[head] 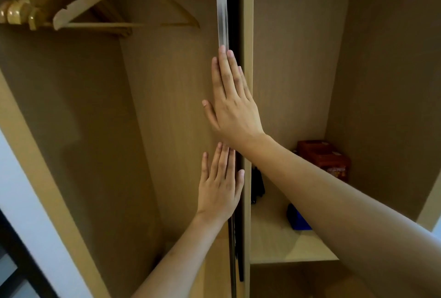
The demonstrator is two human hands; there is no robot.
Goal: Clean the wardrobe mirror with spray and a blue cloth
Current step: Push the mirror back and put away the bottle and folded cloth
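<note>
Silvery edge of a thin upright panel [222, 6] runs down frame centre; right hand [232, 104] and left hand [220, 188] lie flat, open-fingered, against it, hollow compartments either side.

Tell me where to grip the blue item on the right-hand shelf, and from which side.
Judging by its pose, grip the blue item at its upper part, coming from the open front of the shelf. The right forearm hides its right side, and the right hand would have to come off the door edge.
</note>
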